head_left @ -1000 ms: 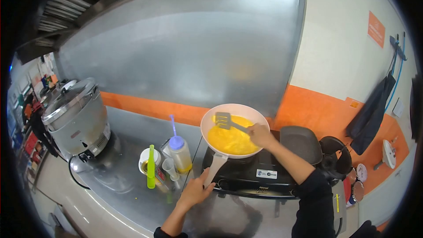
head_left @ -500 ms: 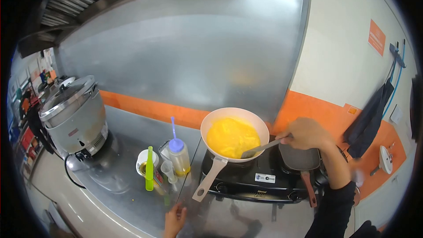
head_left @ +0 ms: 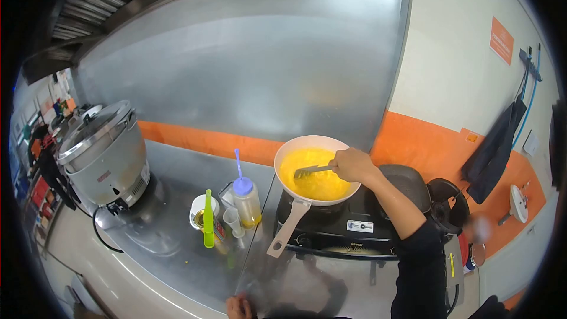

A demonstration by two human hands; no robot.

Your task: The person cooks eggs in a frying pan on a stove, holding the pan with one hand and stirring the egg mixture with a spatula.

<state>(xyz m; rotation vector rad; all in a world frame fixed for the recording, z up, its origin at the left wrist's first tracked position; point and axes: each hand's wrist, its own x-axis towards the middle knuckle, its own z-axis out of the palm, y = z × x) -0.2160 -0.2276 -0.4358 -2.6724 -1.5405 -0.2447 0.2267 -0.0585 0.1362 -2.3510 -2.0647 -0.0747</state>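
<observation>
My right hand (head_left: 352,165) is closed around the handle of a grey slotted spatula (head_left: 312,170), whose head rests in yellow egg (head_left: 322,184). The egg lies in a pale frying pan (head_left: 289,223) on the left burner of a black gas stove (head_left: 331,231). Nobody holds the pan's handle, which points toward the front left. My left hand (head_left: 238,307) is low at the counter's front edge, away from the pan, with its fingers curled; whether they hold anything is hidden.
Left of the stove stand an oil bottle (head_left: 247,202) with a purple lid, clear cups (head_left: 234,222), and a white tub (head_left: 201,208) under a green utensil (head_left: 208,218). A large cooker (head_left: 106,162) is farther left. Dark pans (head_left: 404,184) sit at the right.
My left hand has let go of the pan handle and dropped to the counter edge. The spatula went to the pan's right side, then back to its middle. The egg looks more stirred.
</observation>
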